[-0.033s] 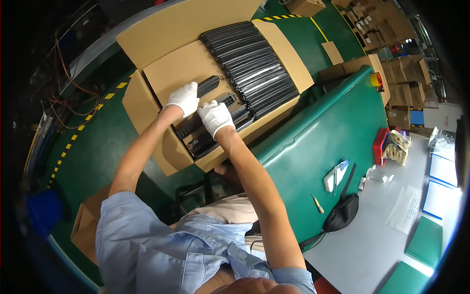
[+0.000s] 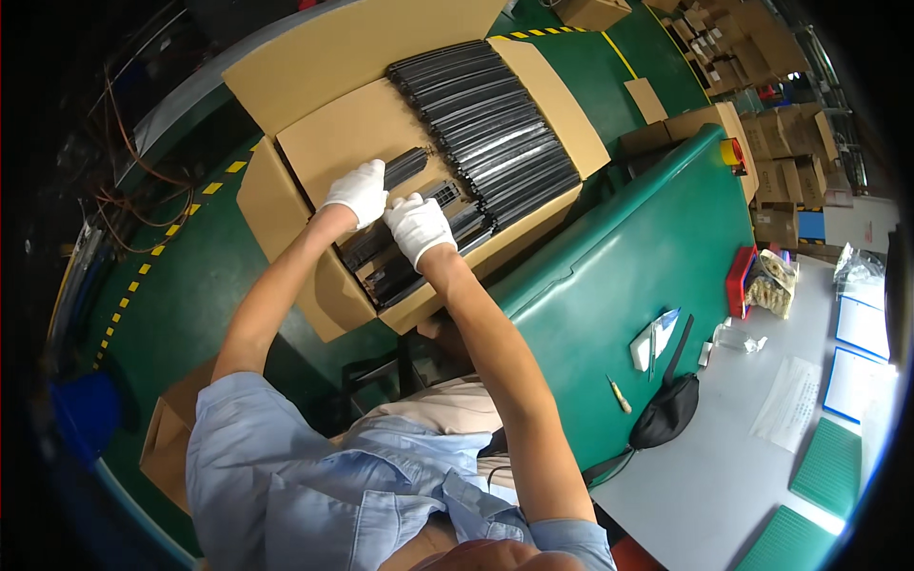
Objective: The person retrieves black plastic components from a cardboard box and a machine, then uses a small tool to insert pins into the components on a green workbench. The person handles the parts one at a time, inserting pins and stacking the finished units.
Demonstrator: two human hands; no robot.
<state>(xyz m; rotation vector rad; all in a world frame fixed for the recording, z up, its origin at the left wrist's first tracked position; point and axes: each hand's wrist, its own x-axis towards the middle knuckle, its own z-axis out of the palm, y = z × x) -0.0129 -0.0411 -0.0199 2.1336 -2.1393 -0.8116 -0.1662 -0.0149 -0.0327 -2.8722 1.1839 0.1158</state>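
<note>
Two-handed over an open tan cardboard box (image 2: 357,57). Got a ribbed black strip (image 2: 408,167) clutched in white-gloved left hand (image 2: 359,192), can't tell about white-gloved right hand's (image 2: 419,228) grip.

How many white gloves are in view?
2: one on the left hand, one on the right hand, both at the open box. Others could be hidden inside it.

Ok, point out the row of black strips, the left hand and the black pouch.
Row of black strips (image 2: 487,128): head view, its middle.
Left hand (image 2: 358,194): head view, its gloved back.
Black pouch (image 2: 666,415): head view, middle of its body.
</note>
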